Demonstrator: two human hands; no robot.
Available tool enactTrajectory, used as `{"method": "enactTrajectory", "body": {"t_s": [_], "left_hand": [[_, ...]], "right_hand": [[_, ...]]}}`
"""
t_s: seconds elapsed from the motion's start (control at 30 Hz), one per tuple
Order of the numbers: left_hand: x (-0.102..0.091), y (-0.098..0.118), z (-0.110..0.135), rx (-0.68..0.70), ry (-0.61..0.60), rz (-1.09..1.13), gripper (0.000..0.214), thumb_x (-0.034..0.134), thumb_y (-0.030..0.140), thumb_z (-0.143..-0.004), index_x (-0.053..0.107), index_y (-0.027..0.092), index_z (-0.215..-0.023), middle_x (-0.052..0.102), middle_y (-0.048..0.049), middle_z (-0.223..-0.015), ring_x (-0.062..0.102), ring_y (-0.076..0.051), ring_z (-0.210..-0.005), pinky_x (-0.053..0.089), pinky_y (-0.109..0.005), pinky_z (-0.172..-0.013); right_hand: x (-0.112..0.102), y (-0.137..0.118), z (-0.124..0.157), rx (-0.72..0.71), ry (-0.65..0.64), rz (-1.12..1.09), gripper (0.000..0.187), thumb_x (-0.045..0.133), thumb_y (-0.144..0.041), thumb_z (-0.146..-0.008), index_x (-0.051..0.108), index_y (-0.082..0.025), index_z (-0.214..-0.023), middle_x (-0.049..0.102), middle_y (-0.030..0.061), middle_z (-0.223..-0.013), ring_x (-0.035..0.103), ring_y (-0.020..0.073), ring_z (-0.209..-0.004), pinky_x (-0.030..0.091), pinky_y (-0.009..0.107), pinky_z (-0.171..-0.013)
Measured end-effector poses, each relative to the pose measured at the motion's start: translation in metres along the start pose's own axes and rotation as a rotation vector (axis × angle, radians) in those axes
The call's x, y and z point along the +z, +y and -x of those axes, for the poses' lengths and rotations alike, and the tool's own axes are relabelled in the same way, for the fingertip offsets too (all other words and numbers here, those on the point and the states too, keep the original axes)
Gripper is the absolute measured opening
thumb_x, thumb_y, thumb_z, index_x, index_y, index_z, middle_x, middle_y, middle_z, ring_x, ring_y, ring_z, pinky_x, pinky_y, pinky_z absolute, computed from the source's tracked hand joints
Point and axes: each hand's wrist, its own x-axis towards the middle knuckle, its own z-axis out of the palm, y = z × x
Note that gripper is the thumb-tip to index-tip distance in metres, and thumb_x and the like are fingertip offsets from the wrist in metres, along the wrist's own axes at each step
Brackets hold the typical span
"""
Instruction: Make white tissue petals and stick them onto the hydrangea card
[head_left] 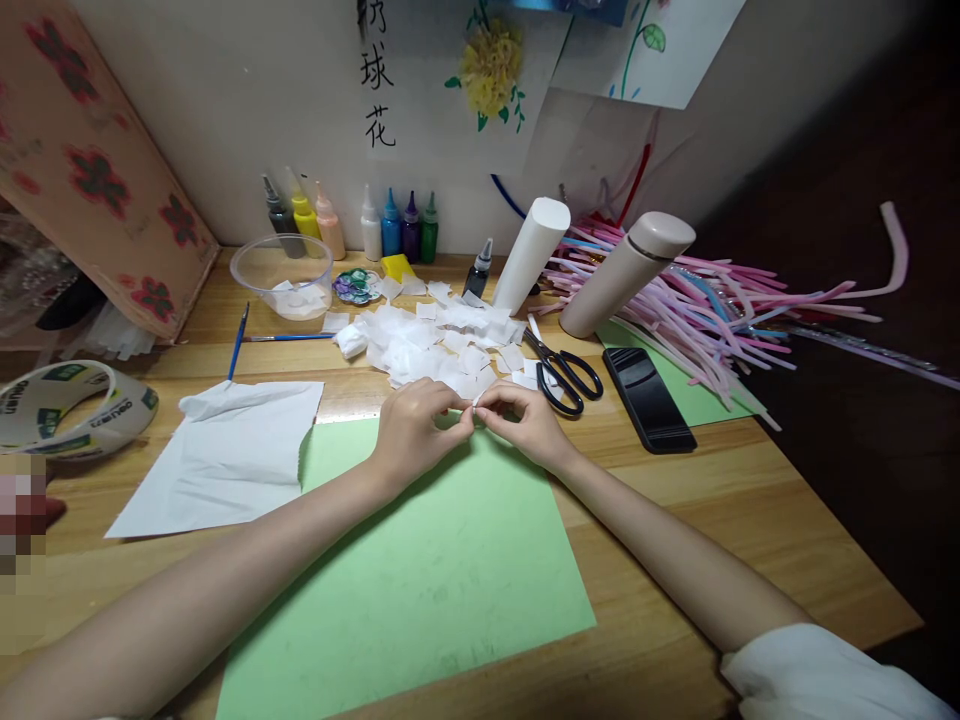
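Note:
Over the far edge of a green paper sheet, my left hand and my right hand meet fingertip to fingertip. Both are closed in a pinch on a tiny white scrap of tissue paper, mostly hidden by the fingers. Just beyond them lies a loose heap of white tissue paper squares. Black-handled scissors rest right of the heap, close to my right hand. A folded white paper napkin overlaps the sheet's left side.
A clear plastic bowl, paint bottles, paintbrushes and a tape roll stand or lie left and behind. Rightward are a white cylinder, a thermos, pipe cleaners and a phone.

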Motion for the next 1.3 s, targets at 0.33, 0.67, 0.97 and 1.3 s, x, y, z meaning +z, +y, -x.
{"method": "enactTrajectory", "body": {"t_s": [0.33,0.67,0.97,1.3], "left_hand": [[-0.0009,0.0017,-0.0010,-0.003,-0.009,0.008,0.012,0.060,0.026,-0.077,0.067,0.017,-0.072,0.066,-0.0030,-0.068,0.058,-0.015,-0.067,0.044,-0.027,-0.063],[-0.0015,0.0034,-0.0004,0.003,-0.022,-0.012,0.011,0.059,0.025,-0.078,0.068,0.019,-0.079,0.067,-0.0019,-0.070,0.058,-0.015,-0.068,0.042,-0.026,-0.062],[-0.0017,0.0034,-0.0001,-0.009,0.021,-0.025,0.007,0.060,0.023,-0.075,0.065,0.018,-0.072,0.063,0.0002,-0.063,0.056,-0.013,-0.061,0.039,-0.025,-0.058],[-0.0023,0.0039,-0.0001,0.003,0.004,-0.004,0.009,0.059,0.025,-0.077,0.065,0.019,-0.074,0.063,-0.0002,-0.064,0.056,-0.013,-0.063,0.039,-0.025,-0.058]], "right_hand": [[-0.0010,0.0008,-0.0001,0.008,-0.008,-0.009,0.005,0.060,-0.019,-0.076,0.063,-0.017,-0.072,0.061,0.0020,-0.070,0.052,0.0122,-0.063,0.041,0.025,-0.057],[-0.0019,0.0008,0.0004,0.025,-0.005,-0.023,0.008,0.059,-0.022,-0.077,0.062,-0.017,-0.072,0.061,0.0014,-0.069,0.053,0.0129,-0.065,0.041,0.025,-0.058],[-0.0011,-0.0006,-0.0001,0.025,-0.006,-0.005,0.009,0.059,-0.021,-0.076,0.060,-0.017,-0.069,0.059,0.0009,-0.068,0.051,0.0121,-0.063,0.041,0.025,-0.057],[-0.0019,-0.0018,0.0006,0.010,-0.009,0.003,0.008,0.059,-0.021,-0.077,0.062,-0.017,-0.070,0.061,0.0015,-0.069,0.052,0.0129,-0.064,0.041,0.025,-0.058]]}}
